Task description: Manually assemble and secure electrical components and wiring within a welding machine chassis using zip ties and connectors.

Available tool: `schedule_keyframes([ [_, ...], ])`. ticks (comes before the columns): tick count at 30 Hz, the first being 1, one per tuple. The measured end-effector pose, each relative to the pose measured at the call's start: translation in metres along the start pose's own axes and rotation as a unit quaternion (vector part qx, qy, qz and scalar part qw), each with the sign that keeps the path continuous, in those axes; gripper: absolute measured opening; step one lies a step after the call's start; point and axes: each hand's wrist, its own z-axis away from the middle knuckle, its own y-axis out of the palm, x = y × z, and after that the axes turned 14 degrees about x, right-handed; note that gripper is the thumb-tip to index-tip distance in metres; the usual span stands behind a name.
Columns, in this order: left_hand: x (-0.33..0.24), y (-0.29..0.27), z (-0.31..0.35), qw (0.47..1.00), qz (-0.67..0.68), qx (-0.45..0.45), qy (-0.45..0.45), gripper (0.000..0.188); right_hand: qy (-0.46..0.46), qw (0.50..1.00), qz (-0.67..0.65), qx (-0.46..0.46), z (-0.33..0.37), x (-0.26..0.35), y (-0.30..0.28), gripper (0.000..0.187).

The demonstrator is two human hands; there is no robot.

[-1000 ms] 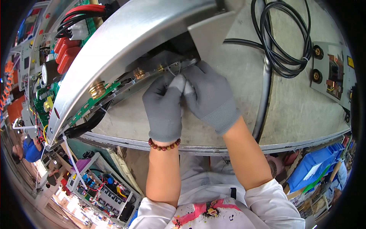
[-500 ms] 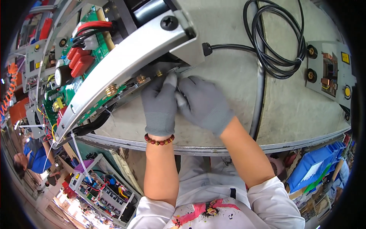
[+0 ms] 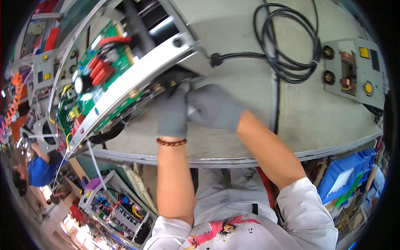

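A metal-framed electrical unit (image 3: 137,77) stands tilted at the left, with a green circuit board (image 3: 109,54) and red block-shaped parts showing inside. Both my hands wear grey gloves and meet at its lower right edge. My left hand (image 3: 171,110) is curled against that edge, below brass fittings, its fingertips partly hidden and blurred. Right beside it, my right hand (image 3: 214,107) has its fingers bent in toward the left one. Whatever lies between the fingers is too small or covered to name.
A coiled black cable (image 3: 287,46) runs from the unit across the metal worktop (image 3: 325,121). At the right rests a grey panel (image 3: 354,75) with yellow parts and round terminals. Below the bench edge are blue bins (image 3: 341,177) and another open unit (image 3: 118,208); a person in blue (image 3: 39,168) is far left.
The view has shifted a little, so the unit sits lower and the cable and panel farther left. My hands stay together at the unit's edge, the right one closer against the left.
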Motion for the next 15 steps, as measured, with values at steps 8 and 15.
schedule_keyframes([
  [8, -0.004, 0.010, 0.002, 0.999, -0.054, 0.003, 0.001, 0.027, -0.012, 0.996, 0.059, 0.063, 0.009, -0.008, -0.018, 0.025],
  [15, 0.017, 0.001, 0.007, 0.964, -0.255, 0.063, 0.042, 0.033, 0.059, 0.989, 0.098, 0.094, 0.043, 0.016, -0.052, 0.027],
])
